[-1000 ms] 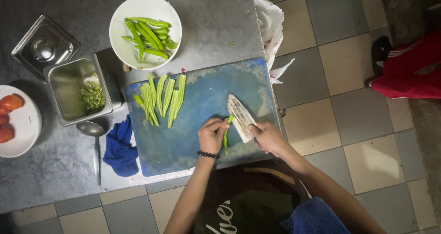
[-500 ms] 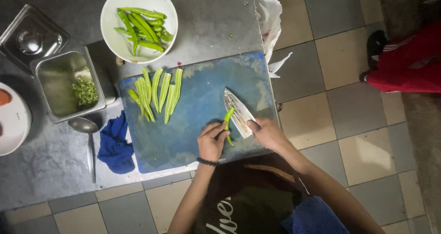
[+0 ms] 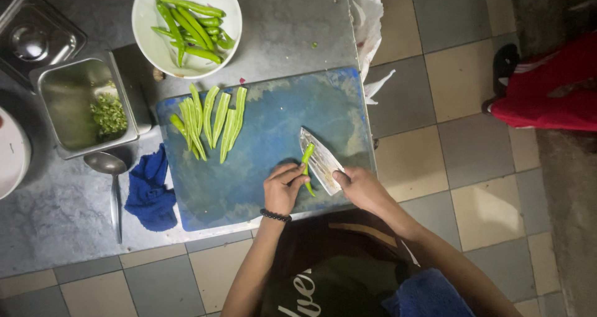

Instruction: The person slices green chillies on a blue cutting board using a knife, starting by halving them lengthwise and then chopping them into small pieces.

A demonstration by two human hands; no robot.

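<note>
My left hand [image 3: 283, 188] pinches a green chilli [image 3: 307, 167] lying on the blue cutting board [image 3: 273, 115]. My right hand [image 3: 362, 189] grips a wide knife [image 3: 318, 159], its blade flat against the chilli on the right side. Several split chillies [image 3: 208, 123] lie in a row at the board's upper left. A white bowl [image 3: 144, 27] above the board holds whole green chillies [image 3: 189, 21].
A steel tub [image 3: 74, 105] with chopped green bits sits left of the board, a steel lid [image 3: 31, 40] beyond it. A ladle [image 3: 112, 180] and a blue cloth [image 3: 149, 192] lie at lower left. A white plate edge [image 3: 12, 155] and a red garment [image 3: 547, 90] flank the scene.
The view has shifted a little. Both hands have stayed together on the chilli and knife at the board's lower right, with the blade moved slightly along the chilli.
</note>
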